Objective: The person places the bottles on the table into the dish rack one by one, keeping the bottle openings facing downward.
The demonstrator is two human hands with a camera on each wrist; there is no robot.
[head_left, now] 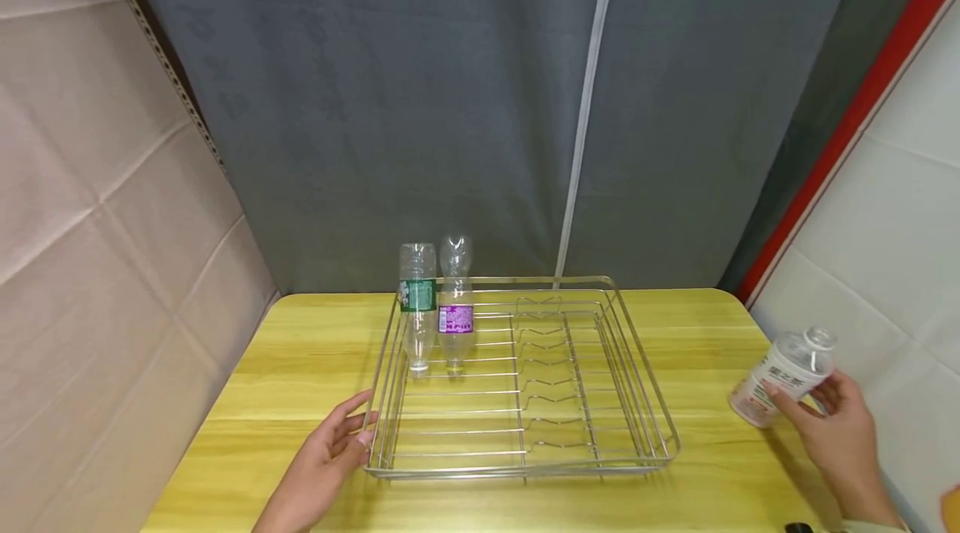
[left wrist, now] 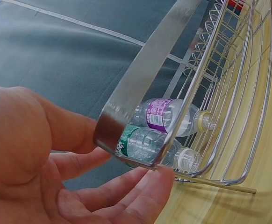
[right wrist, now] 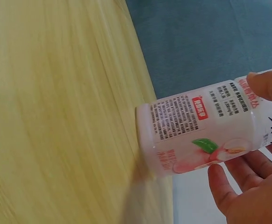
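Left grip (head_left: 318, 458) pinching the rack (left wrist: 150, 60) by its rim, I clasp the pale bottle (head_left: 783, 379) in my right grip (head_left: 843, 429), tilted, base jutting leftward near the right edge of the bench (head_left: 697, 466); green-label bottle (head_left: 417, 296) and purple-label bottle (head_left: 456, 318) sit inside the rack.

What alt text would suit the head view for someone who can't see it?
A person's right hand holds a pale-labelled bottle tilted at the right of a wood-grain table, while the left hand holds the left side of a wire rack. In the rack's left part are a green-labelled bottle and a purple-labelled bottle.
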